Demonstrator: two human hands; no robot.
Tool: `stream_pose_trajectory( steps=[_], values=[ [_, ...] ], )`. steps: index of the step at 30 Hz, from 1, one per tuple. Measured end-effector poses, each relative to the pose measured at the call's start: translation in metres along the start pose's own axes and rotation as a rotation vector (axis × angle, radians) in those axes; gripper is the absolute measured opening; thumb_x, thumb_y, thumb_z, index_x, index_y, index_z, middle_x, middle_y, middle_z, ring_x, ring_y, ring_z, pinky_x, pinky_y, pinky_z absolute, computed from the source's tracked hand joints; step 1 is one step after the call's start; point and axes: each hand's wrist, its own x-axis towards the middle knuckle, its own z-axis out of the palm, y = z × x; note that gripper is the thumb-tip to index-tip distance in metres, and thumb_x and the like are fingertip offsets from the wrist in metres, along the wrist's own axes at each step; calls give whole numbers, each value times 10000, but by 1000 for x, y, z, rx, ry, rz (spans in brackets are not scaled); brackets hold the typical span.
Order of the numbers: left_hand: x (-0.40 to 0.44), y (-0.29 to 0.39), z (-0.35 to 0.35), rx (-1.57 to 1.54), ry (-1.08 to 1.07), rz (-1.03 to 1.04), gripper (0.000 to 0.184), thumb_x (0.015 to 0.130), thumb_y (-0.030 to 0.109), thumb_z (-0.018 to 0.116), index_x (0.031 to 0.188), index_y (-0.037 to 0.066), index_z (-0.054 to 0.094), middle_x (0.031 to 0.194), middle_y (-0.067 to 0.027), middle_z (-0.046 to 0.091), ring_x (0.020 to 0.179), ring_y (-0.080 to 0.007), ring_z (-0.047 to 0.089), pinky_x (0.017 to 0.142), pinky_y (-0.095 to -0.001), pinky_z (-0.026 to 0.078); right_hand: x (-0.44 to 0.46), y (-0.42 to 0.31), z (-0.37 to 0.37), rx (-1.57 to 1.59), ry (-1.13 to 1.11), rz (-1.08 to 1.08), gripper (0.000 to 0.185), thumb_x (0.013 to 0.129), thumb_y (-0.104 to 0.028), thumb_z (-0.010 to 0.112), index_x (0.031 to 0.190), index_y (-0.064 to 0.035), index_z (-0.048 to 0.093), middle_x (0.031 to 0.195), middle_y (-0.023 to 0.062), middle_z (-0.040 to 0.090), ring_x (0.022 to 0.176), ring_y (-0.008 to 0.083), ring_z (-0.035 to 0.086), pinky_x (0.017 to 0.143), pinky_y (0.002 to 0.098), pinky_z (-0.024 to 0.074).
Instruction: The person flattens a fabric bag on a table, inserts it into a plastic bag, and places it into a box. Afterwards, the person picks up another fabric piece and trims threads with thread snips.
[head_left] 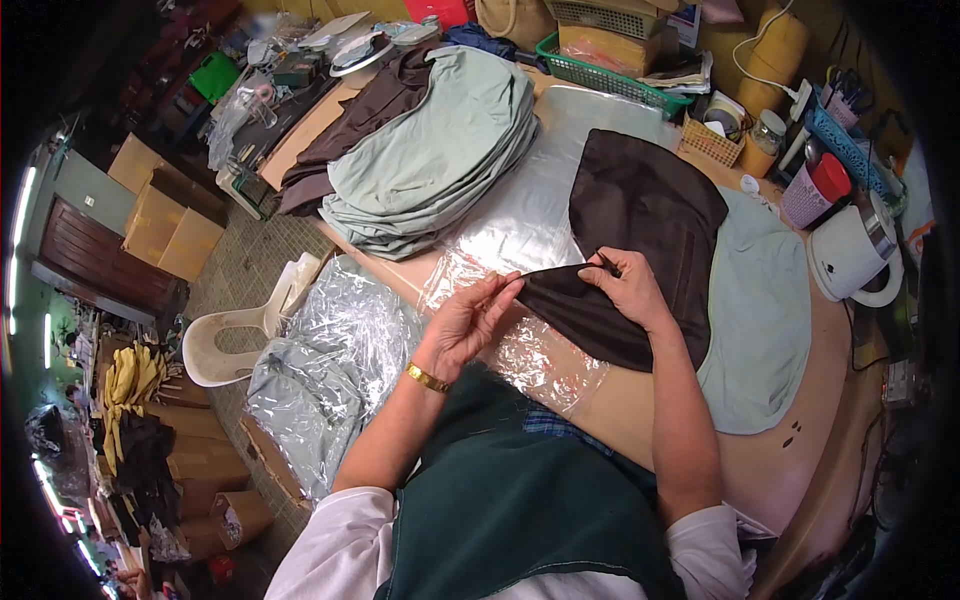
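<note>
A dark brown cloth piece (640, 190) with a pale green section (762, 310) lies on the table before me, its near part lifted. At its pointed left corner, my left hand (468, 318) pinches the brown cloth between thumb and fingertips; a gold watch band is on that wrist. My right hand (630, 286) grips the upper edge of the same cloth a short way to the right, fingers closed. Between the two hands the edge runs fairly taut. Clear plastic sheets (545, 360) lie under and beside the cloth.
A tall stack of pale green cloth pieces (430, 150) stands at the back left. Plastic-wrapped cloth (320, 350) rests on a white chair (225, 345) at left. Along the right edge are a white kettle (850, 250), a purple basket (805, 195) and a jar (765, 140).
</note>
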Motion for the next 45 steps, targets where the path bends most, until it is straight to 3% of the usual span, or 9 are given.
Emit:
stream_pose_trajectory(
  steps=[2,6,10,24,31,35,38,43,45],
  values=[
    [-6,4,-1,-69,-74,-12,175,948,-29,504,1075,-150,500,1163,-288,562,1176,-407,552,991,-406,536,-1,-11,1,-9,33,25,297,826,-264,745,868,-9,599,668,26,456,634,90,427,592,274,372],
    [-21,1,8,-29,-105,2,148,974,21,482,1018,-118,511,1217,-300,526,1203,-425,527,1006,-423,523,-4,-49,19,-297,383,-216,269,816,-232,742,1002,-67,638,882,79,570,696,221,596,645,353,465],
    [-27,-2,15,26,-159,25,161,975,40,496,1035,-108,516,1215,-294,530,1206,-414,529,1011,-411,520,-23,-92,25,-500,242,-281,274,739,-165,762,981,-92,657,900,68,547,748,278,602,681,388,478],
    [-43,-20,34,376,-158,214,211,995,144,517,1060,-55,536,1173,-185,592,1093,-266,618,970,-350,541,-32,-101,43,-696,305,-525,225,662,-100,781,845,-65,656,766,53,539,639,242,561,592,340,427],
    [-50,-18,36,422,-262,213,222,1002,173,509,1022,-41,568,1224,-201,591,1066,-239,634,950,-325,543,-11,-59,32,-101,134,-194,195,827,-158,734,800,10,640,766,-1,585,624,84,475,623,249,421],
    [-34,23,-10,480,1,374,365,999,334,519,1027,-23,585,1072,-154,659,762,-119,657,615,-213,536,-9,-50,29,116,103,-79,197,832,-127,726,764,28,626,595,20,567,606,53,469,558,248,386],
    [-34,37,-21,398,142,377,390,974,335,561,1193,13,568,1064,-90,654,673,-59,558,574,-187,473,-8,-54,26,107,170,-28,202,823,-122,738,750,21,615,613,14,570,594,46,449,544,248,379],
    [-35,-18,8,907,-106,175,717,869,344,720,1413,23,382,1018,-35,626,636,-17,447,526,-175,343,-10,-58,32,78,194,-94,191,807,-121,755,750,9,625,622,28,573,581,57,453,536,253,372],
    [-27,-29,24,831,-124,240,625,854,251,746,1348,-24,478,1060,-37,607,873,-38,550,638,-182,443,-11,-57,32,31,183,-127,187,802,-119,757,754,9,630,636,37,575,584,70,466,541,257,377]
  ],
)
